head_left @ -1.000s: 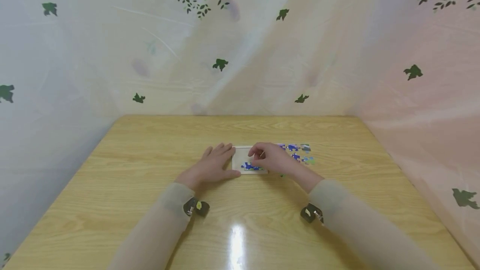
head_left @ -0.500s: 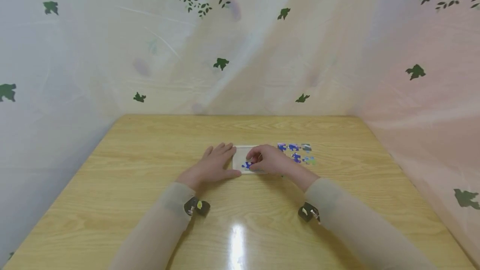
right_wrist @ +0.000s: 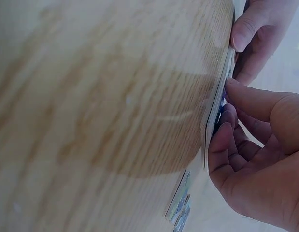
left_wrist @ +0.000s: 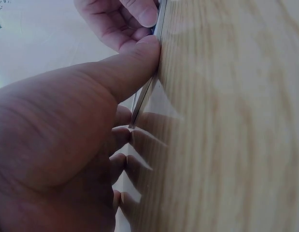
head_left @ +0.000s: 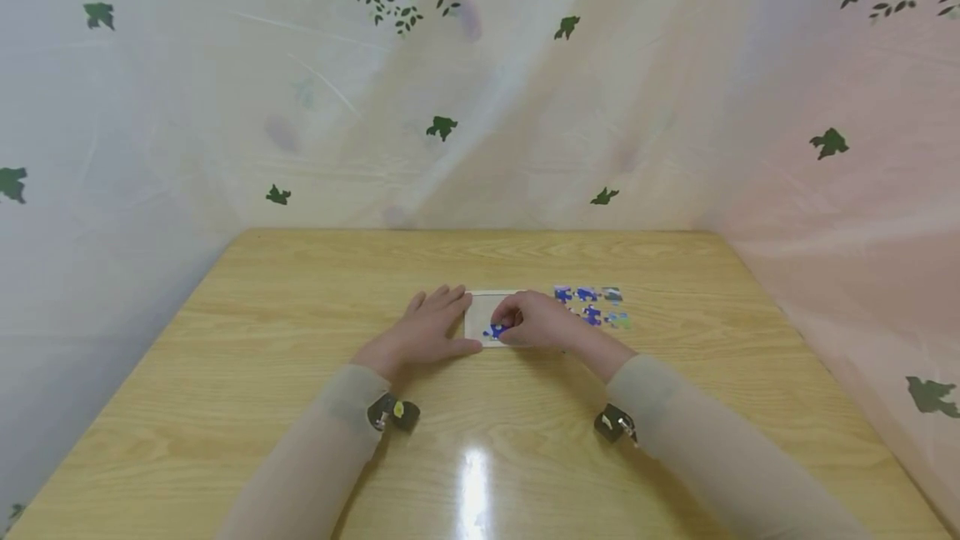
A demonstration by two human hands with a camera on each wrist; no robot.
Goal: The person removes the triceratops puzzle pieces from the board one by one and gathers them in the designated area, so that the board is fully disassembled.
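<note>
In the head view a shallow white puzzle tray (head_left: 477, 311) lies on the table with a few blue pieces near its front edge. My left hand (head_left: 423, 333) is spread flat at the tray's left side, fingers straight, the thumb on its front left corner. My right hand (head_left: 536, 319) is over the tray's right half with curled fingers. Its thumb and forefinger pinch at a blue puzzle piece (head_left: 496, 331). The right hand covers the rest of the pieces there. In the right wrist view a sliver of blue shows between the fingers of the right hand (right_wrist: 255, 145).
Several loose puzzle pieces (head_left: 588, 295) lie in rows right of the tray, partly behind the right hand. A wooden table (head_left: 472, 407) spreads all around, backed by a pale curtain (head_left: 510, 165) with leaf prints. Both wrists carry small dark cameras (head_left: 615, 423).
The right hand has come down and slightly left onto the pieces in the tray, covering the greenish ones that showed a second ago. The left hand has stayed in place.
</note>
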